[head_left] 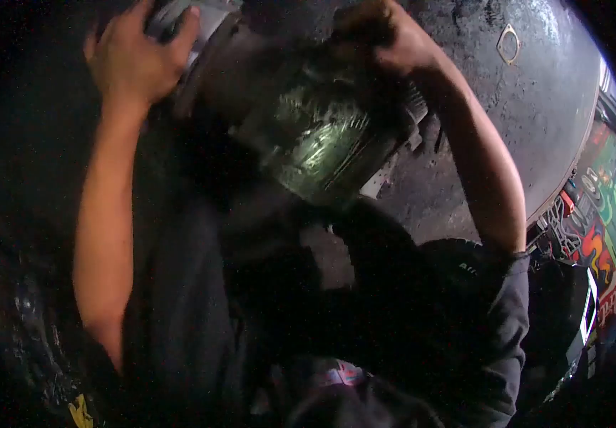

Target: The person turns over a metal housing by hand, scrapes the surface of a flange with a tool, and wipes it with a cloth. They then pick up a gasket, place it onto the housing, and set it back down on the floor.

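The shiny block between the hands could slip because its surface looks slick, with the left hand spread wide at a pale piece and the right hand's grip unclear.

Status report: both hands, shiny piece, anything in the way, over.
Left hand at grey part. Right hand beyond shiny piece, grip lost in shadow. Flat ring off right, clear of both hands.

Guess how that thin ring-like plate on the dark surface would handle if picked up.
The ring-like plate is probably light, being thin with a big central hole. Lying flat on the dark surface, it seems likelier to slide than roll or tip. Its crisp outline hints at stiffness, but its material is unclear.
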Available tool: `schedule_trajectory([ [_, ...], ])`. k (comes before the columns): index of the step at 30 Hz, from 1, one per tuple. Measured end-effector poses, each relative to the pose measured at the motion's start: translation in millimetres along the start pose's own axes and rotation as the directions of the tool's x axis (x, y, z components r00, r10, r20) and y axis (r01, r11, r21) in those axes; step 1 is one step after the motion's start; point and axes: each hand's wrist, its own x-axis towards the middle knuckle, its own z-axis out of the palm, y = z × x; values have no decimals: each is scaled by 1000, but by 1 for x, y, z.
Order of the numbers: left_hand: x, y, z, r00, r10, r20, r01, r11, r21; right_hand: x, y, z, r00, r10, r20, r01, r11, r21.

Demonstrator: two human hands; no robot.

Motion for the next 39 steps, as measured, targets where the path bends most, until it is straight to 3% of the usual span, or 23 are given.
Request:
schedule_trajectory([
  [1,18,-7,-2,999,-20,45,20,1000,-11,17,2,-11,1000,-11,-12,11,1000,-17],
  [3,30,-122,59,997,-44,61,66,890,-451,19,13,-11,944,-327,-45,324,944,-61],
  [4,36,-178,89,996,-56,68,87,767,-636,14,5,-21,969,-245,-34,244,969,-26],
  [5,30,-126,64,999,-40,32,50,910,-412,9,-9,-31,986,-169,-10,169,985,16],
  [6,25,-69,35,1000,-24,-4,23,991,-135,4,-22,-36,980,159,123,-151,986,-71],
  [7,20,-13,7,999,-8,-40,14,991,133,6,-13,-28,978,158,134,-153,987,-52],
  [10,9,25,-23,1000,-12,-5,12,996,87,-6,15,-19,915,-396,-78,360,888,-285],
  [11,16,-40,7,999,-12,31,17,986,-168,-1,6,-22,912,-403,-83,362,882,-303],
  [13,31,-164,63,995,-11,103,75,765,-640,2,-25,-24,1000,11,12,-9,987,-162],
  [14,32,-118,40,995,-6,101,70,767,-637,-6,-51,-25,993,68,-102,-87,975,-205],
  [15,25,-70,20,999,51,0,-48,939,-340,-11,-29,-31,984,-152,-92,147,987,-60],
  [16,21,-36,2,989,135,-61,-135,991,5,-13,-57,-34,994,94,-59,-92,995,36],
  [17,17,-41,4,991,126,-34,-126,992,3,-18,-82,-32,940,341,8,-339,932,125],
  [18,20,-48,4,953,301,-15,-298,949,105,-20,-73,-22,935,355,14,-353,924,146],
  [20,29,-43,1,872,489,-8,-477,853,213,-15,-48,-12,982,161,-96,-165,986,-32],
  [22,28,-32,-8,962,259,-85,-259,966,18,-5,-42,-16,986,90,-141,-100,993,-62],
  [26,33,-42,-14,986,151,-70,-158,982,-103,-7,-52,-30,997,-38,-62,31,993,-111],
  [28,35,-64,-17,756,647,99,-605,633,483,-7,-43,-19,988,-129,-81,134,989,55],
  [29,32,-59,-17,753,650,101,-610,633,478,-5,-34,-13,989,-123,-84,128,990,58],
  [31,33,-43,-18,960,267,-87,-264,964,39,6,-26,-15,906,-377,-194,365,926,-94],
  [32,38,-40,-23,956,275,-103,-271,961,47,6,-55,-24,992,-109,-67,108,994,-20],
  [35,38,-37,-32,963,245,-116,-245,969,9,9,-87,-25,975,213,-62,-206,972,110],
  [39,37,-31,-28,961,251,-118,-260,963,-65,-3,-69,-19,968,210,-136,-189,970,151],
])
